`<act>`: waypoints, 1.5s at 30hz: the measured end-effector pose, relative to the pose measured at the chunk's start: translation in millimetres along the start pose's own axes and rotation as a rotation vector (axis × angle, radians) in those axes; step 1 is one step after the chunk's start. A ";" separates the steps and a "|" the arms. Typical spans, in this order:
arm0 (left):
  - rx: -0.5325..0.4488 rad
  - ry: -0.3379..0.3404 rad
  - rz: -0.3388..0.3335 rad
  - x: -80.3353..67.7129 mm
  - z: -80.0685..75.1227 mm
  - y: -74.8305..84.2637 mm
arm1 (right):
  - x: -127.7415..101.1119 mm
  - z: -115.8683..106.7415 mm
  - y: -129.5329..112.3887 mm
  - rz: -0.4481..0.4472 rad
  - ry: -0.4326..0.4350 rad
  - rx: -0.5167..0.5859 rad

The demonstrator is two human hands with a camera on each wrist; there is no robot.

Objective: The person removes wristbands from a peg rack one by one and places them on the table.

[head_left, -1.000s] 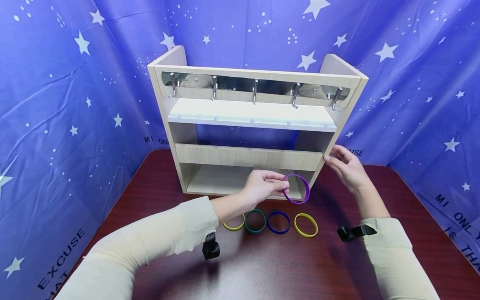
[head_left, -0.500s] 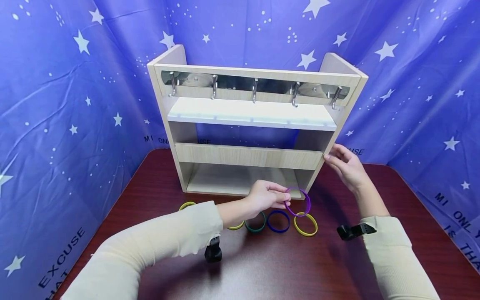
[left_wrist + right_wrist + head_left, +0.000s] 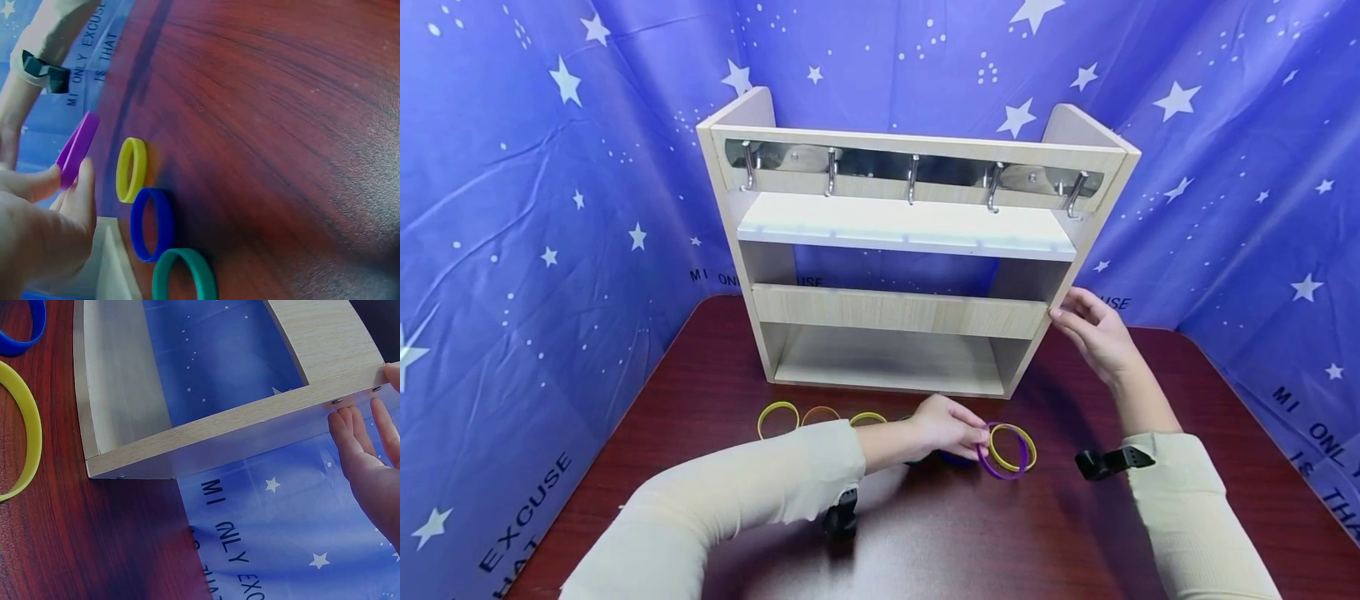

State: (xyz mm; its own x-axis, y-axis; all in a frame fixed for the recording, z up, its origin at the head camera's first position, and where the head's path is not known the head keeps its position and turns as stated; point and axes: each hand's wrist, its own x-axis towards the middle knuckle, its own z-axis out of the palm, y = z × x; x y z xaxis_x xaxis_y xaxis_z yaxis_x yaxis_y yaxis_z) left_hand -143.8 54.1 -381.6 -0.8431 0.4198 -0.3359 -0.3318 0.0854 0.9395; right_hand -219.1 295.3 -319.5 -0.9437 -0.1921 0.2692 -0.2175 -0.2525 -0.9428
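My left hand (image 3: 951,429) pinches a purple silicone wristband (image 3: 78,150) between thumb and fingers, low over the table. In the head view the band overlaps a yellow wristband (image 3: 1034,454); the left wrist view has it apart from that one. A blue wristband (image 3: 166,222) and a teal wristband (image 3: 203,275) lie beside the yellow one, mostly covered by my left hand in the head view. My right hand (image 3: 1096,337) touches the right side panel of a wooden shelf rack (image 3: 895,310), thumb at the front edge, fingers along the outer face (image 3: 359,447).
Several metal hooks (image 3: 913,179) line the rack's top rail. Farther left lie a yellow wristband (image 3: 778,405), an orange wristband (image 3: 820,408) and another yellow wristband (image 3: 868,415), partly behind my left sleeve (image 3: 760,479). A starry blue curtain (image 3: 550,275) surrounds the dark red table (image 3: 970,542).
My left hand has come down toward the table and nearer to me, carrying the purple wristband to the right-hand yellow one. The right hand stays on the rack.
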 end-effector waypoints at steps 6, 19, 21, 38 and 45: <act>0.048 -0.040 -0.043 3.7 8.9 -13.1 | -0.8 0.8 -0.1 0.001 -0.002 -0.003; 0.121 -0.019 -0.068 4.1 32.2 -36.2 | -2.3 1.3 0.5 0.000 -0.004 0.004; 0.136 0.004 -0.061 3.0 34.4 -38.1 | -2.4 1.2 0.5 -0.001 -0.003 0.000; 0.567 0.042 0.055 -11.4 26.3 -25.1 | -2.3 -2.5 0.0 -0.012 -0.006 -0.014; 0.633 0.034 0.077 -15.2 18.0 -19.1 | -0.7 0.1 0.7 -0.008 -0.006 -0.004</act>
State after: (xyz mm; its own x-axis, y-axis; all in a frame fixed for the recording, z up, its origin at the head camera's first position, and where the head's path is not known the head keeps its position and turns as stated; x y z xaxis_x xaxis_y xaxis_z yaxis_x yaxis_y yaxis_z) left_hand -117.0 62.3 -393.2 -0.8712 0.4175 -0.2583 0.0351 0.5778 0.8154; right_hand -218.6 295.2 -320.3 -0.9404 -0.1957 0.2782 -0.2263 -0.2504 -0.9413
